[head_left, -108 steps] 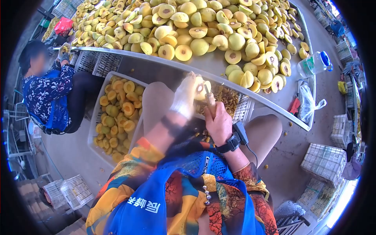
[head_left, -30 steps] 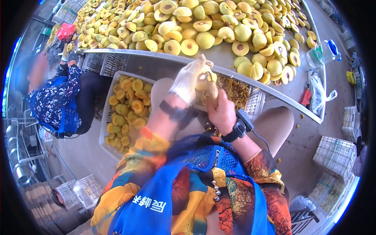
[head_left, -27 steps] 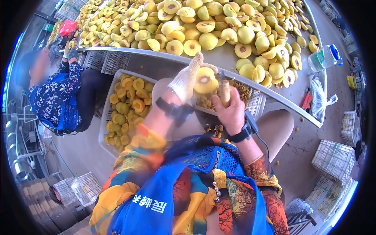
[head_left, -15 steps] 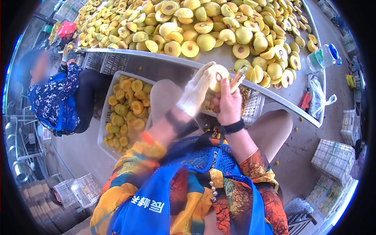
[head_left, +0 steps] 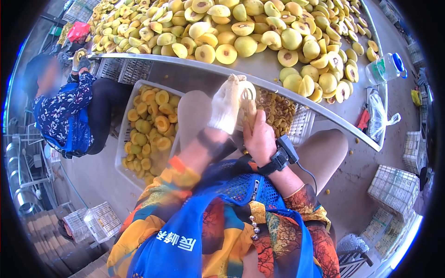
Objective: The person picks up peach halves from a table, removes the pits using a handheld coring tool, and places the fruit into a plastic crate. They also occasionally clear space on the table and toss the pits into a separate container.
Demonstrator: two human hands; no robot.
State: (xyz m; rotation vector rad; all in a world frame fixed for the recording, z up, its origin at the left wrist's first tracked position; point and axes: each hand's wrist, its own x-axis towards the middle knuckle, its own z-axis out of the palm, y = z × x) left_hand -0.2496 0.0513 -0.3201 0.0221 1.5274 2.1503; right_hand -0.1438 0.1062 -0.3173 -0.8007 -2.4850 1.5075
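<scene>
Some fingers (head_left: pixel 237 79) (gloved; bent) round fruit (head_left: pixel 251 86)

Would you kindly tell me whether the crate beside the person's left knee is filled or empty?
Filled: yellow fruit halves lie heaped in the crate, hiding its floor.

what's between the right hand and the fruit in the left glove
In the head view: a wooden-handled tool, held in the right hand, far end at the fruit.
</scene>
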